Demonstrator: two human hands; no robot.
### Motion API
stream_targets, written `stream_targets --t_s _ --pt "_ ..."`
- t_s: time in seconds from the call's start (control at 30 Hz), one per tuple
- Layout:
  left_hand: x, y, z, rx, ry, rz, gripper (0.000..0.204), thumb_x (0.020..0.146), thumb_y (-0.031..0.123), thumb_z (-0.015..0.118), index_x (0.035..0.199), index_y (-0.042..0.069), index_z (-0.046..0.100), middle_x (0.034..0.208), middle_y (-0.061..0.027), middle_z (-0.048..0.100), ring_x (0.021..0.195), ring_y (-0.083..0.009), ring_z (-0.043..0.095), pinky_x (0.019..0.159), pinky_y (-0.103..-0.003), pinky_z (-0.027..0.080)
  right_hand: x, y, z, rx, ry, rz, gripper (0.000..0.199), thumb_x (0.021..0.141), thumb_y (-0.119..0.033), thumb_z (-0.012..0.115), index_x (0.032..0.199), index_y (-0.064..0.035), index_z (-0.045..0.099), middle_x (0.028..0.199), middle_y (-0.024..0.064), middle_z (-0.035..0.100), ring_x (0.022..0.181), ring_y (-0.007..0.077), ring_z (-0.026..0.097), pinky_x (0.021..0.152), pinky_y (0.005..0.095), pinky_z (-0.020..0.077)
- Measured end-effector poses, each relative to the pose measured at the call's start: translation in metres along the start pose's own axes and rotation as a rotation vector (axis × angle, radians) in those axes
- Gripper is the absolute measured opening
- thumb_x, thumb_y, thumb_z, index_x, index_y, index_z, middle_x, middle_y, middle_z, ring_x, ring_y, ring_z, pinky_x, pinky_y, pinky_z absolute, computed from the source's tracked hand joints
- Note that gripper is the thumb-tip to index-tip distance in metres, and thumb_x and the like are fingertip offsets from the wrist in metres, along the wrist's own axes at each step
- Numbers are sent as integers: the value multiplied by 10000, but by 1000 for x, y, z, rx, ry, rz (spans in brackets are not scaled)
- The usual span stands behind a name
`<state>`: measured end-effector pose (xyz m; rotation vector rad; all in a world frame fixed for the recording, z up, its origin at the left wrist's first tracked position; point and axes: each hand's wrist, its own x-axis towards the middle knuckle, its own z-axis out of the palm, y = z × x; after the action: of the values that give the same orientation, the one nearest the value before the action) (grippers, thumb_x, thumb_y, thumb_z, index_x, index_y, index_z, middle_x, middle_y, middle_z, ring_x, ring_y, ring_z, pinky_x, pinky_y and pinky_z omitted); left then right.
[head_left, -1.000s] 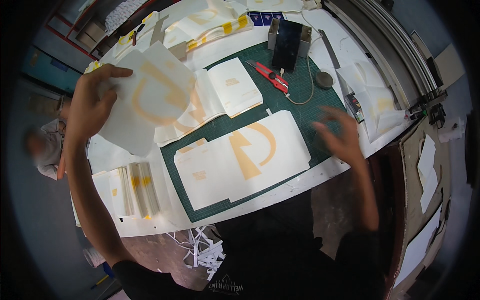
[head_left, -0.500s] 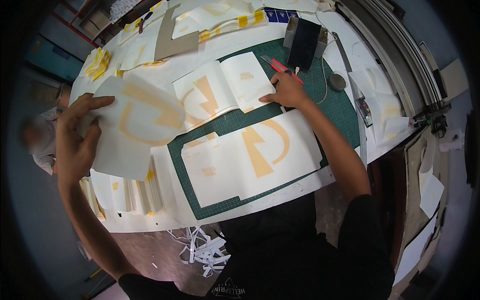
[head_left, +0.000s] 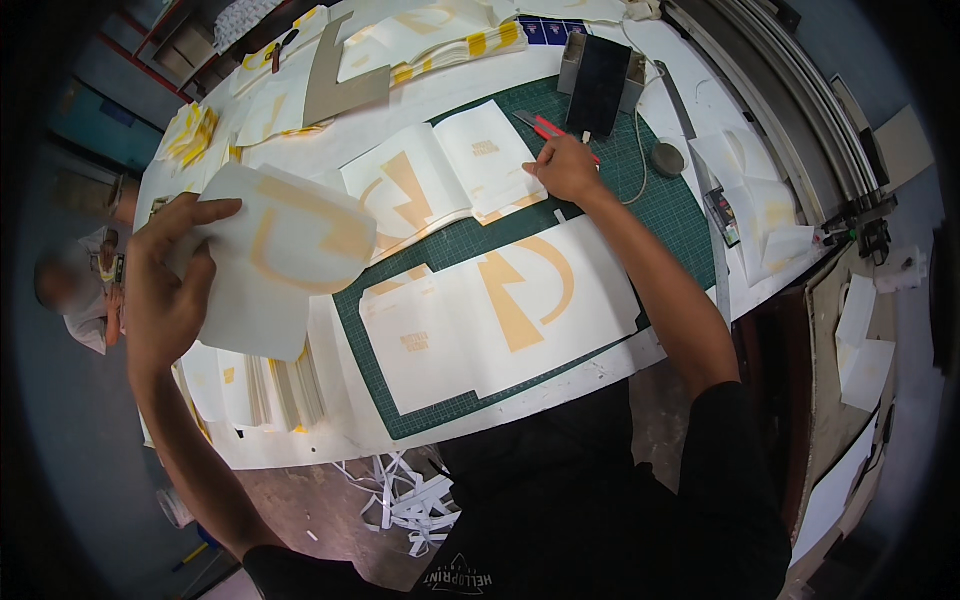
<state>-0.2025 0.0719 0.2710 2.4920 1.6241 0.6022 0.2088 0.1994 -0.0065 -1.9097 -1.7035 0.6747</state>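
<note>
On the left, my left hand [head_left: 170, 275] holds up a curved, thin translucent sheet [head_left: 270, 305] with a pale orange print, thumb and forefinger on its near face. My right hand [head_left: 565, 168] is closed at the right edge of a stack of white printed sheets [head_left: 440, 160], fingertips on that edge. Just behind its knuckles a red utility knife [head_left: 541, 123] lies on the green cutting mat [head_left: 530, 95]. Nearer me, a white sheet with notched corners and orange print [head_left: 500, 290] lies flat on the mat.
A dark box-like thing [head_left: 603, 85] and a round grey weight [head_left: 667, 159] stand at the mat's right. Bundles of sheets [head_left: 265, 385] sit at the table's near left. A grey-brown board [head_left: 350, 97] lies farther back. Paper strips [head_left: 415, 505] litter the floor. Another person [head_left: 85, 290] is at far left.
My left hand has shifted slightly right with the translucent sheet, which curls more. My right hand has moved a little up and left along the stack's edge, its fingers drawn closer together.
</note>
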Motion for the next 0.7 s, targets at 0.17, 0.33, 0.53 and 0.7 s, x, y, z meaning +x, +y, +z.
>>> stream_targets --t_s 0.17,0.33,0.53,0.7 --pt "-1 0 2 13 9 -1 469 752 -98 496 1146 -41 744 1195 -138 758 1387 -395 538 1227 -481 332 1 1 -5 219 50 -1 269 811 -263 871 878 -16 788 867 171 763 843 291 747 783 395 565" --pt "0 5 5 6 1 -7 469 747 -95 495 1141 -42 743 1188 -142 759 1383 -394 544 1220 -478 343 0 -7 -18 227 -115 51 213 905 -172 815 840 6 718 746 71 700 705 125 660 654 302 513" --pt "1 10 7 20 1 16 481 724 -90 495 1131 -43 745 1154 -152 764 1343 -385 575 1209 -464 358 12 3 -12 211 -93 1 210 824 -213 803 742 -35 728 748 140 737 747 259 732 744 367 555" --pt "3 12 6 -4 -17 28 476 723 -106 496 1127 -53 741 1150 -162 762 1293 -362 605 1206 -461 361 13 -10 -18 152 -27 -86 294 836 -282 774 692 -32 716 729 151 730 727 269 730 730 381 561"
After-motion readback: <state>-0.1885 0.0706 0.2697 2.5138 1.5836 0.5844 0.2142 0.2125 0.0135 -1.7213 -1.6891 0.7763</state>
